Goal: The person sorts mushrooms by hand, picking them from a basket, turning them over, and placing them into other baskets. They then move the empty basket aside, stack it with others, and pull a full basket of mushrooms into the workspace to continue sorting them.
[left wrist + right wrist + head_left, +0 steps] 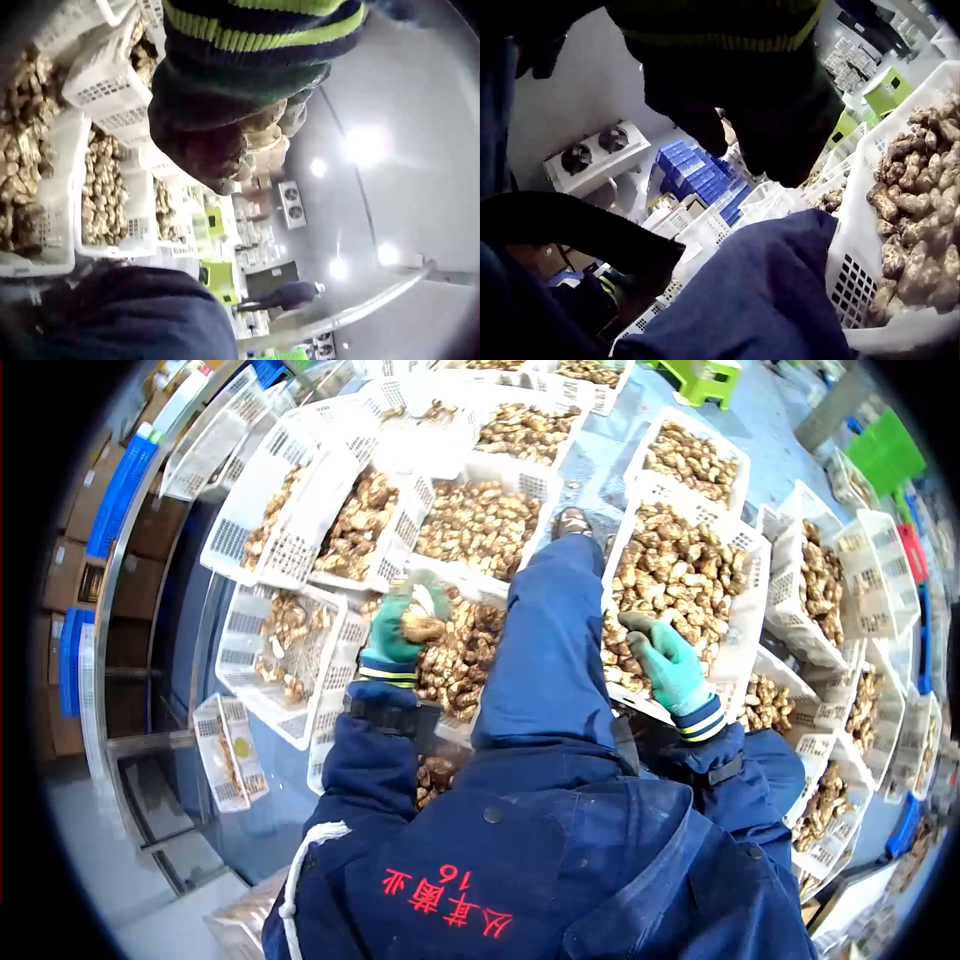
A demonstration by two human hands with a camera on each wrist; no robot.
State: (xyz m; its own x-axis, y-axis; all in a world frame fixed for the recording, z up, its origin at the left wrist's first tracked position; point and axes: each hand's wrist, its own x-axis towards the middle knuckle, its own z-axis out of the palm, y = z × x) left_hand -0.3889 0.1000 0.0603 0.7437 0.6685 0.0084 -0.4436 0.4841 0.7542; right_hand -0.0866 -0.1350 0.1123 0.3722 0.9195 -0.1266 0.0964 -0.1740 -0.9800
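My left hand, in a teal glove, grips a brown mushroom with a paler one beside it, over a white crate of mushrooms left of the knee. In the left wrist view the dark glove curls round pale, rounded mushroom parts. My right hand, gloved the same way, is at the near part of the right-hand crate's mushroom heap. Its thumb and fingers are apart and loosely bent, with nothing visible held. In the right wrist view that glove is very dark.
Mushroom-filled white crates stand ahead, such as one crate, and on the right. A part-filled crate is at the left. The blue-trousered leg lies between the two working crates. A green stool stands at the back.
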